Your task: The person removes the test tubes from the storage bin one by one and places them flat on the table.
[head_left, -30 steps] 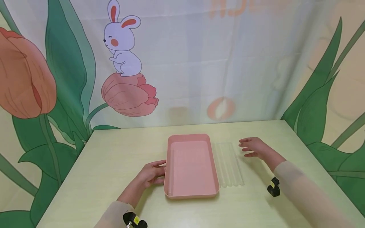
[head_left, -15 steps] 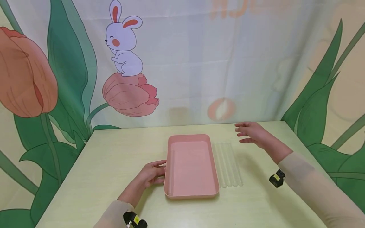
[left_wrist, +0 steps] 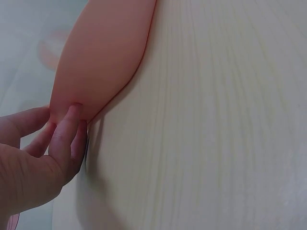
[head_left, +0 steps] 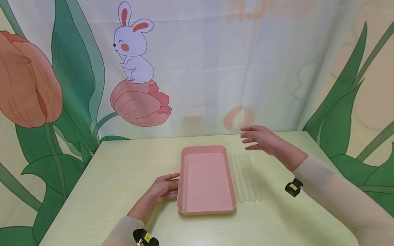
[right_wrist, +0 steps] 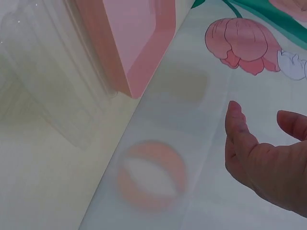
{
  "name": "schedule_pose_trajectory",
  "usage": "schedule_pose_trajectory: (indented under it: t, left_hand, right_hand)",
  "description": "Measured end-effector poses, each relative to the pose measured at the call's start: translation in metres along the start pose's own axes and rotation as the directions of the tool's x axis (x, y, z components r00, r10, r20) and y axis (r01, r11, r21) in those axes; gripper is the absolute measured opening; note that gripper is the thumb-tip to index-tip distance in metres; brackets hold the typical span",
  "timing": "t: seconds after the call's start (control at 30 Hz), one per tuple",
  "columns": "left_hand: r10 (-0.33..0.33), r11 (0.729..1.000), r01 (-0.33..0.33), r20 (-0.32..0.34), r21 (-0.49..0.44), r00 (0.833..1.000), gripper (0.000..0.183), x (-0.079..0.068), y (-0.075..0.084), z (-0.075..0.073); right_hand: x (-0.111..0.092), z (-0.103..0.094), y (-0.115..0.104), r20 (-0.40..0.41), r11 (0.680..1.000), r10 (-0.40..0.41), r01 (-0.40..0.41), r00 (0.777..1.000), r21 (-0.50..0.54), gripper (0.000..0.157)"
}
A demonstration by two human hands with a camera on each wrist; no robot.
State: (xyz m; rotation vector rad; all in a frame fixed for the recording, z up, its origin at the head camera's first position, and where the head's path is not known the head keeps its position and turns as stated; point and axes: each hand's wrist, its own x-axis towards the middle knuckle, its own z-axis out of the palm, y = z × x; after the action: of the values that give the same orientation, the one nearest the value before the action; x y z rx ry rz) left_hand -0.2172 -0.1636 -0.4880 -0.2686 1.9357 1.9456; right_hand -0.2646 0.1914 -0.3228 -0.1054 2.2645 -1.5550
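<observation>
A shallow pink rectangular tray (head_left: 205, 181) lies on the table, its long sides running front to back. My left hand (head_left: 164, 188) touches the tray's left side; in the left wrist view its fingertips meet the outer wall (left_wrist: 103, 52). Along the tray's right side lies a clear ridged item (head_left: 246, 181), like several transparent tubes side by side with rounded near ends. Its exact kind is hard to tell. Above the table's far right part, my right hand (head_left: 260, 138) hovers with nothing in it, fingers spread and slightly bent, apart from both things.
The pale wood-grain table (head_left: 132, 164) extends on both sides of the tray. Behind it hangs a printed cloth (head_left: 197, 68) with a rabbit and tulips, close to the far edge. Each sleeve carries a small black device (head_left: 293, 187) at the wrist.
My right hand has risen from beside the clear item toward the back, then shifted left. The left hand, the tray and the clear item keep their places.
</observation>
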Motion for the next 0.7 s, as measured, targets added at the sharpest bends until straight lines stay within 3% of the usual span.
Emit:
schedule_pose_trajectory:
  t: [0.3, 0.7]
  left_hand:
    - [-0.001, 1.000, 0.001, 0.007, 0.000, 1.000, 0.054, 0.000, -0.001, -0.001]
    - [-0.007, 1.000, 0.007, -0.020, 0.010, 1.000, 0.051, 0.002, -0.002, -0.001]
  right_hand:
    - [0.005, 0.021, -0.011, 0.086, 0.999, 0.016, -0.019, 0.996, 0.043, 0.059]
    - [0.025, 0.047, -0.016, 0.228, 0.996, 0.032, -0.051, 0.973, 0.078, 0.061]
